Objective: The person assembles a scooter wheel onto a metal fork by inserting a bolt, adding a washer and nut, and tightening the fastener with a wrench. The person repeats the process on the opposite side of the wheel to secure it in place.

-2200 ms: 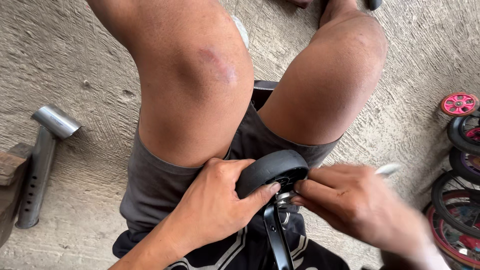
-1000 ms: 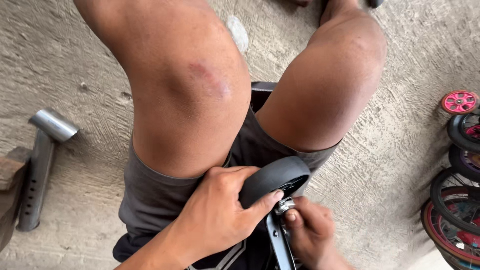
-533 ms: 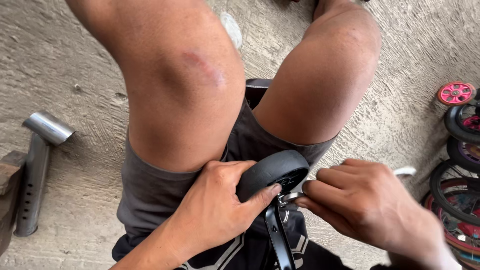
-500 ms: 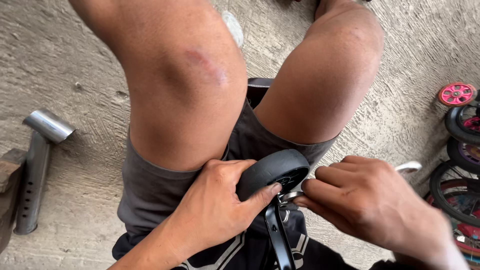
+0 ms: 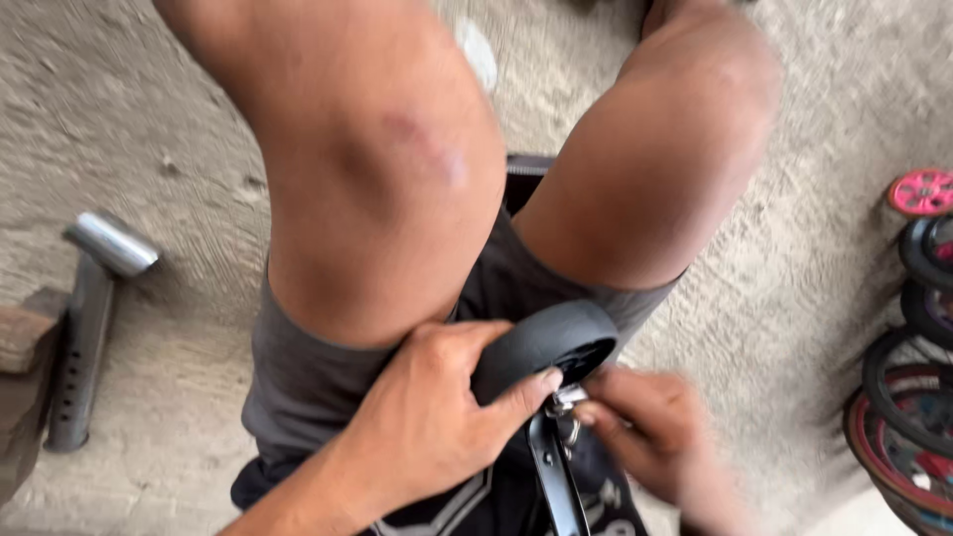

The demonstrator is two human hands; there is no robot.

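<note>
The left hand (image 5: 422, 427) wraps around a small black wheel (image 5: 546, 342) low in the middle of the view, palm over its tread and thumb tip pressed against the wheel's side at about 4 o'clock from the hub. The wheel rests against the grey shorts (image 5: 298, 382), between the two bare knees, with its flat face turned toward 4 o'clock. A dark metal fork (image 5: 551, 476) runs from the wheel's hub straight down toward 6 o'clock, so the long axis of wheel and fork lies roughly 12 to 6.

The right hand (image 5: 645, 442) sits just at 4 o'clock from the hub, blurred, with its fingertips pinched narrow on a small silvery fitting (image 5: 564, 399) at the axle; I cannot tell exactly what the fitting is. Both hands touch the assembly, and the right hand is the one at the axle, with the left thumb just beside it.

On the concrete floor (image 5: 179, 119) at 9 o'clock lies a grey metal tube (image 5: 84, 328) with a row of holes and a shiny cap, beside a block of wood (image 5: 25, 337). At 3 o'clock, along the right edge, stands a row of spare wheels (image 5: 918, 328): a pink one at the top, dark ones below, and a red-rimmed one lowest. No labels or signs show clearly.
</note>
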